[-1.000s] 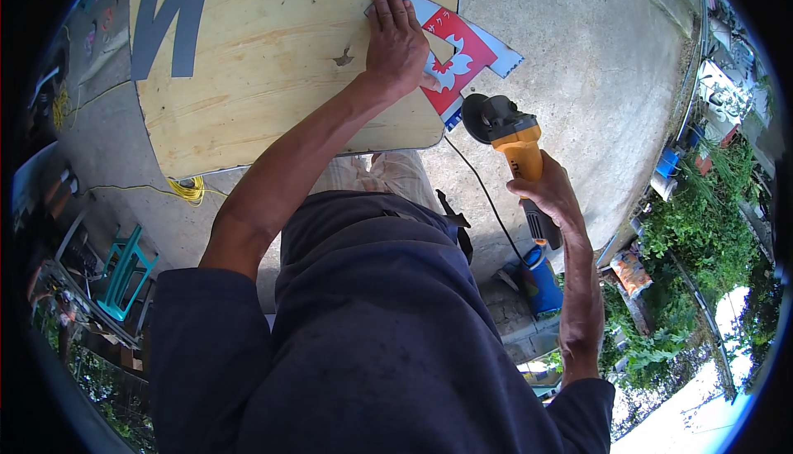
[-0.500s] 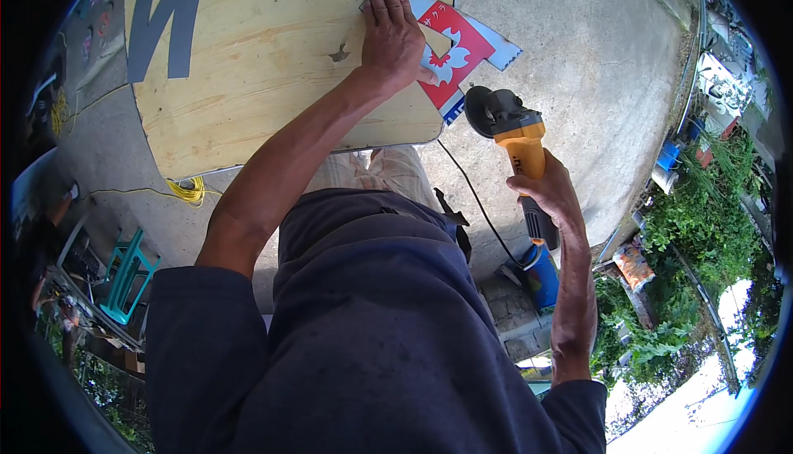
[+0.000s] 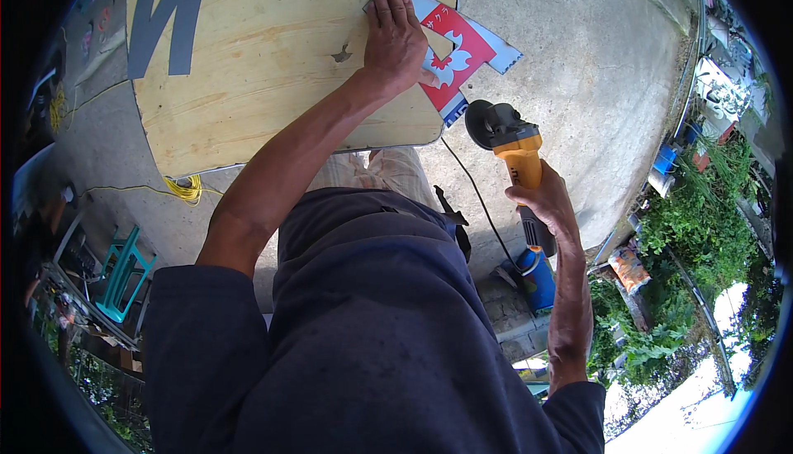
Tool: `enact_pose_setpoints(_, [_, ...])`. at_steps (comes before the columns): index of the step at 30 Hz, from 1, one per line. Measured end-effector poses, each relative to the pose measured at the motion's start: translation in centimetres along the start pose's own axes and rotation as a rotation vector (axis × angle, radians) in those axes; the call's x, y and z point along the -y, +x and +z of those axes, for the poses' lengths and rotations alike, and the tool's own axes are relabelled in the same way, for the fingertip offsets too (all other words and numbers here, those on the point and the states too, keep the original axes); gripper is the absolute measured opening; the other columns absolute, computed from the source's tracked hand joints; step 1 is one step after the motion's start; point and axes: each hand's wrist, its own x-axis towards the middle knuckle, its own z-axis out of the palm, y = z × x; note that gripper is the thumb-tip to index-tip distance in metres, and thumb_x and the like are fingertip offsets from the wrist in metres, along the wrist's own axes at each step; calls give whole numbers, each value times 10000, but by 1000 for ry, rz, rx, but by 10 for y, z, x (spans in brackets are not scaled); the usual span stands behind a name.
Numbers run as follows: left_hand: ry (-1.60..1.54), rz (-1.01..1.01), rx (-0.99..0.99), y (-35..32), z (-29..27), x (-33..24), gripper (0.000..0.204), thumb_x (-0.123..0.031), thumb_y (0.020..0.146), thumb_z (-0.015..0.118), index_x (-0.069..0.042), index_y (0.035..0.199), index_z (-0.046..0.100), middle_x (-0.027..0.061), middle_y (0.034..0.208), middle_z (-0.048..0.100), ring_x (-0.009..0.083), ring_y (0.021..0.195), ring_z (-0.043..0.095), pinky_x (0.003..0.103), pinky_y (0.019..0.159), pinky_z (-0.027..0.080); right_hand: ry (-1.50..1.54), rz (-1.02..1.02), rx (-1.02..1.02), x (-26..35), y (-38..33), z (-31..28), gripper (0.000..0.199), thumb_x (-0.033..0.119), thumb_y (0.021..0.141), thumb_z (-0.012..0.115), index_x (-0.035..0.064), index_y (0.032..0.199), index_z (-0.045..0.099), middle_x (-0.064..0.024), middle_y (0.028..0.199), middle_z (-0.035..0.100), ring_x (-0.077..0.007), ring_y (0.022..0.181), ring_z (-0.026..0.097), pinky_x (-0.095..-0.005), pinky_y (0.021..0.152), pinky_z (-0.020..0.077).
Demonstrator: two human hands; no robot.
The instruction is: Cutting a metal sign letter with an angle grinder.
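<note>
A large plywood sheet [image 3: 264,57] with a big dark letter painted on it lies on the concrete. My left hand [image 3: 398,39] presses flat on a red, white and blue printed sign piece [image 3: 462,49] that rests at the sheet's right edge. My right hand [image 3: 545,202] grips the body of an orange and black angle grinder [image 3: 505,136], held off the sheet's near right corner, its disc end close to the sign's lower tip. The grinder's black cord [image 3: 471,190] runs back toward my body.
Concrete ground [image 3: 595,66] spreads to the right. A yellow cord coil [image 3: 188,190] lies at the sheet's near edge. A teal plastic chair [image 3: 124,276] stands at left. A blue container [image 3: 538,276] sits by my right forearm. Green plants [image 3: 694,231] and clutter line the right side.
My left hand and the sign have shifted slightly left along the sheet's edge. The grinder has stayed about where it was beside the sheet's corner.
</note>
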Motion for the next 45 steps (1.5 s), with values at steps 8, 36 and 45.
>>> enact_pose_setpoints(8, [12,-21,18,0,-3,-2,1512,-724,485,920,219,1491,302,469,1579,182,604,1502,167,620,1222,222,79,-17,-1,16,2,0,549,227,697,843,-17,1128,608,-120,862,710,-178,664,719,-315,621,606])
enact_pose_setpoints(36, [-12,9,-30,-3,1,0,1481,-703,481,924,230,1468,334,484,1558,209,621,1481,208,624,1218,231,362,84,313,15,28,-26,394,181,763,812,31,1052,589,-70,774,652,-180,585,677,-331,546,592])
enact_pose_setpoints(45, [-33,15,-65,-3,4,2,1449,-681,481,920,230,1458,358,480,1548,243,622,1473,223,648,1208,234,321,138,382,24,39,-37,427,204,757,810,20,1068,583,-86,767,668,-185,567,679,-338,542,599])
